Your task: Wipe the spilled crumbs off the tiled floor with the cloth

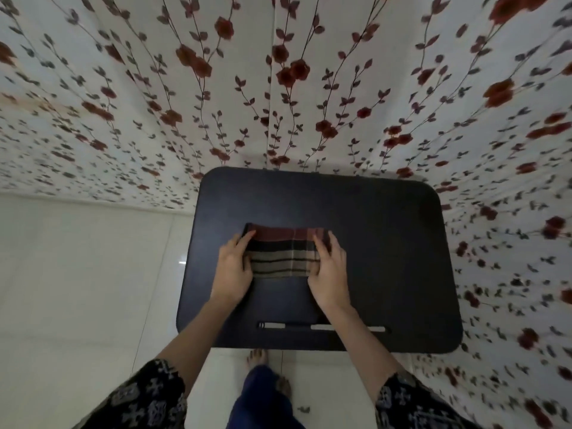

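A folded striped cloth (283, 253), maroon at the far end and black and tan nearer me, lies flat on a small black table (387, 243). My left hand (233, 270) grips its left edge and my right hand (329, 270) grips its right edge, fingers curled over the fabric. White tiled floor (77, 289) spreads to the left and below the table. A small dark bit (304, 409) lies on the tiles near my feet. No other crumbs show.
A floral curtain (278, 88) with red flowers hangs behind the table and down the right side. My bare feet (258, 357) stand on the tiles just under the table's near edge. A slot with white marks (322, 326) runs along the table's front.
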